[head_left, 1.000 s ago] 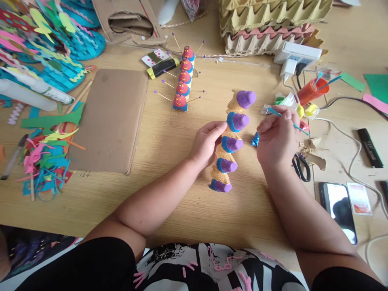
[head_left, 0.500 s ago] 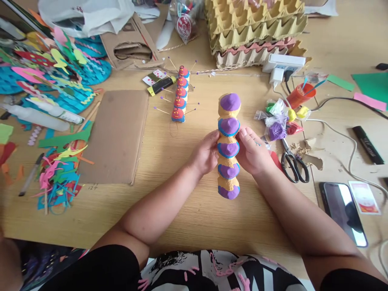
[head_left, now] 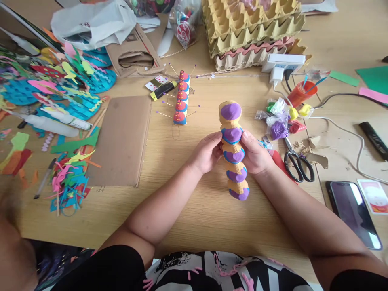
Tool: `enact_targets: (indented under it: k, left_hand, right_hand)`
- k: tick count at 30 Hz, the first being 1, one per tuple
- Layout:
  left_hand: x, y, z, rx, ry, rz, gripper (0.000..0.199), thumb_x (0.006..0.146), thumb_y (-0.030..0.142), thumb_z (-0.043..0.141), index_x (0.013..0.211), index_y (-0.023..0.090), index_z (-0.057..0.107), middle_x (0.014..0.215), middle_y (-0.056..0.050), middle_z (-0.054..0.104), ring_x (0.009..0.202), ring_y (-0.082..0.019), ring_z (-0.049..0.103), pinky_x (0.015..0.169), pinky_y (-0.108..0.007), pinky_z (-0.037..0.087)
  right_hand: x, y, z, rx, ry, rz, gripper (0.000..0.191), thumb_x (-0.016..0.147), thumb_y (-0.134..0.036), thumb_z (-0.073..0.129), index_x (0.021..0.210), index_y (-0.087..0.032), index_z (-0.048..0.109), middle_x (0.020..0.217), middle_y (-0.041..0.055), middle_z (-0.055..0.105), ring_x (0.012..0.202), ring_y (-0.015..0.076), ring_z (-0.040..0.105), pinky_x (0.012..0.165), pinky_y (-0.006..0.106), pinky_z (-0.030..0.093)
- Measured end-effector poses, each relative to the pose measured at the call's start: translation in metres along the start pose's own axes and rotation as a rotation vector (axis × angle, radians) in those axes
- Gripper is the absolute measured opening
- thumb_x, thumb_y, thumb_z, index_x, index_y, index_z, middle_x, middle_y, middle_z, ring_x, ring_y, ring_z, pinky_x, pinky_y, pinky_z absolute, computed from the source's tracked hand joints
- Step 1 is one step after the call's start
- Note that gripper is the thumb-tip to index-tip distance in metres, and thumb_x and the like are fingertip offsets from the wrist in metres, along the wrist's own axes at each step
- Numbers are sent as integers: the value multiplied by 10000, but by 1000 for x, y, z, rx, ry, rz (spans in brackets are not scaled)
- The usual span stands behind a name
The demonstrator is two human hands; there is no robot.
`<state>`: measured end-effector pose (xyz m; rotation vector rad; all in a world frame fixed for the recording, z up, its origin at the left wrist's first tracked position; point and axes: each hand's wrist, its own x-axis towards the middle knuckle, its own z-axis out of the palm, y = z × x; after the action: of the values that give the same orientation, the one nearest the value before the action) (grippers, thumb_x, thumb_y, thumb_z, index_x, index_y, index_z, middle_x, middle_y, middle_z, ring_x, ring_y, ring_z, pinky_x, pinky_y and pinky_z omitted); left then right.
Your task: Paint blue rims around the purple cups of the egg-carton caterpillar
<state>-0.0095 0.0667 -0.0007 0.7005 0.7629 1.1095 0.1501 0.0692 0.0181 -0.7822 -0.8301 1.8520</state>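
Between my two hands is an egg-carton strip [head_left: 234, 157], an orange-yellow row of bumps capped in purple clay with blue edging. My left hand [head_left: 209, 152] grips its left side near the second and third bumps, and my right hand [head_left: 256, 153] pinches the right side at the same height. The strip is held over the table, its lower end leaning slightly right. Beyond my hands stands a finished-looking strip [head_left: 182, 97] with red faces on blue bumps and purple-tipped sticks poking out at the sides. The undersides of my fingers are hidden.
Brown cardboard [head_left: 121, 141] lies left, beside a pile of colored paper scraps [head_left: 72, 173]. Egg trays [head_left: 254, 32] are stacked at the back. On the right are bagged clay [head_left: 279, 130], scissors [head_left: 298, 163], an orange cup [head_left: 301, 93], a phone [head_left: 353, 212] and a cable [head_left: 357, 149].
The purple-capped strip has tilted, its lower end swinging right and its upper end dropping slightly nearer. Both hands keep hold of it. The whole view has shifted slightly.
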Motion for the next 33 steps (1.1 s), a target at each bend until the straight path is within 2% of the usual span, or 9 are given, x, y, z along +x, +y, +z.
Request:
enact_targets:
  k: [6,9,12,15,19,25,29,33]
  left_hand:
    - [0,4,-2,11,-35,-18,531,722,719,910,815,244,691,734,-18,647,644,-162,589,560,-329,444]
    - [1,7,-2,32,-63,-24,548,706,712,924,772,240,653,690,-1,595,608,-150,551,562,-339,429]
    - [2,9,-1,43,-72,-19,523,684,676,955,775,241,681,687,2,608,599,-142,541,568,-337,438]
    - [1,9,0,33,-50,-5,518,661,673,969,813,243,723,711,2,659,607,-138,572,579,-326,466]
    - [0,8,1,45,-27,7,547,665,721,942,844,248,733,783,-27,731,671,-186,662,603,-356,514]
    - [-1,6,-2,93,17,74,537,720,740,894,791,246,694,752,-33,724,668,-211,686,619,-382,512]
    - [-2,7,-3,88,21,77,535,707,733,909,775,248,693,765,-45,746,678,-221,693,624,-385,530]
    - [-1,9,-4,102,-7,40,614,709,842,837,823,248,731,833,-78,774,730,-240,710,616,-389,546]
  right_hand:
    - [2,1,-5,21,-19,29,508,725,-688,901,925,-280,675,802,4,761,844,263,757,780,464,667]
    - [2,1,-3,0,13,8,496,725,-704,893,913,-290,695,792,10,767,828,284,753,765,491,668]
    - [2,0,-2,-4,35,-5,488,712,-706,902,886,-295,707,789,2,761,770,268,726,748,490,662]
    - [1,1,-2,6,32,13,485,711,-695,908,874,-289,701,817,-1,758,748,244,706,757,467,652]
    - [1,3,-2,-4,29,9,478,717,-675,912,896,-288,696,858,5,764,782,232,704,773,431,643]
    - [2,8,0,20,-46,21,458,749,-655,898,921,-279,700,795,-4,729,733,217,685,746,409,631]
    - [3,8,1,48,-33,14,459,722,-631,928,889,-269,700,790,-9,729,701,192,667,711,375,620]
    - [3,6,0,30,-58,10,479,734,-660,909,934,-272,712,819,4,754,777,220,716,766,402,643]
